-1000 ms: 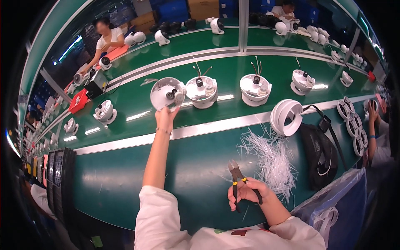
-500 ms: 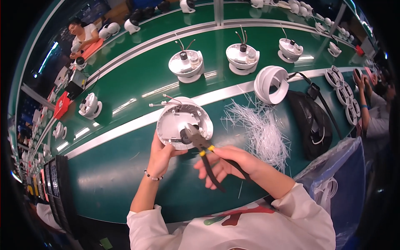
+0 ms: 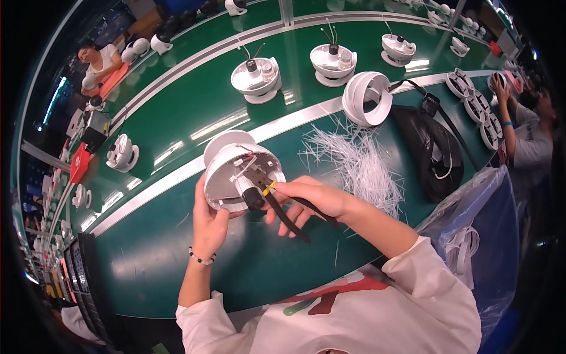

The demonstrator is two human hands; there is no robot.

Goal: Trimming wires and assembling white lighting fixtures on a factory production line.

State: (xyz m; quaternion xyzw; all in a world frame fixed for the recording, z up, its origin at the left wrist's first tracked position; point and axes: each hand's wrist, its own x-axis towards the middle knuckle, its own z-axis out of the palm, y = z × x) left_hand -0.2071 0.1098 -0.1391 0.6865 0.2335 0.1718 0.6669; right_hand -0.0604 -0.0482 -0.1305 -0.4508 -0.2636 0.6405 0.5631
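White round housing in the left hand, black-handled pliers in the right hand.

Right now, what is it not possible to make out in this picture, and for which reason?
All in the head view:
Left hand: most of its fingers are hidden behind the white housing.
Pliers: whether the tips grip anything is too small to tell.
Right hand: some fingers are partly covered by the pliers.
White unit at the top: cut off by the upper edge.
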